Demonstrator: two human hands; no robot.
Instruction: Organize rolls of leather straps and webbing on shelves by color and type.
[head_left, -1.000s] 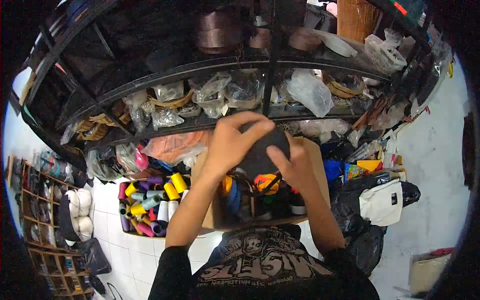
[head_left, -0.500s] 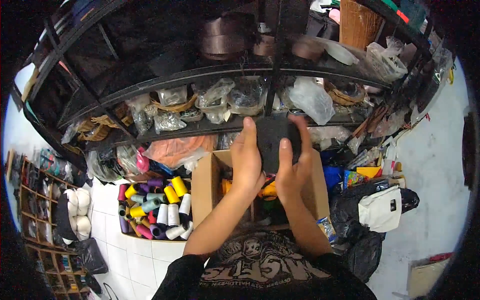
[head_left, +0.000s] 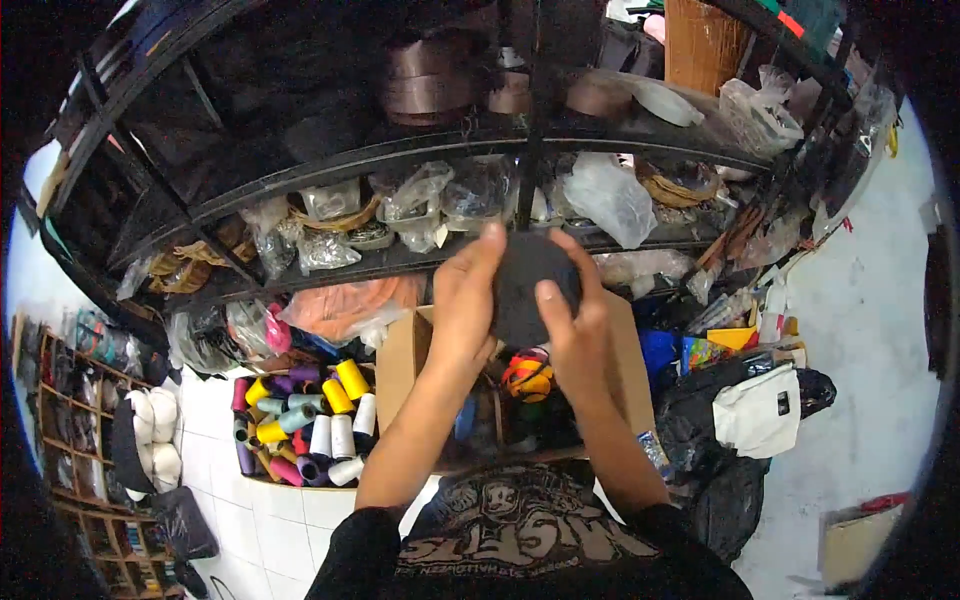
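Hands shifted slightly, dark cloth bundle (head_left: 527,285) clasped between left hand (head_left: 462,305), right hand (head_left: 575,325)

Both hands are raised in front of a dark metal shelf rack (head_left: 400,155). The left hand (head_left: 465,300) and the right hand (head_left: 572,315) grip a dark, rounded object (head_left: 525,285) between them, fingers curled over its sides. Directly below the hands stands an open cardboard box (head_left: 400,355) holding coloured spools. To its left lies a tray of thread cones (head_left: 300,425) in yellow, white, purple and teal. The rack's shelves carry clear plastic bags (head_left: 610,200) and brown tape rolls (head_left: 430,80). A white bag (head_left: 760,415) rests on black sacks at right.
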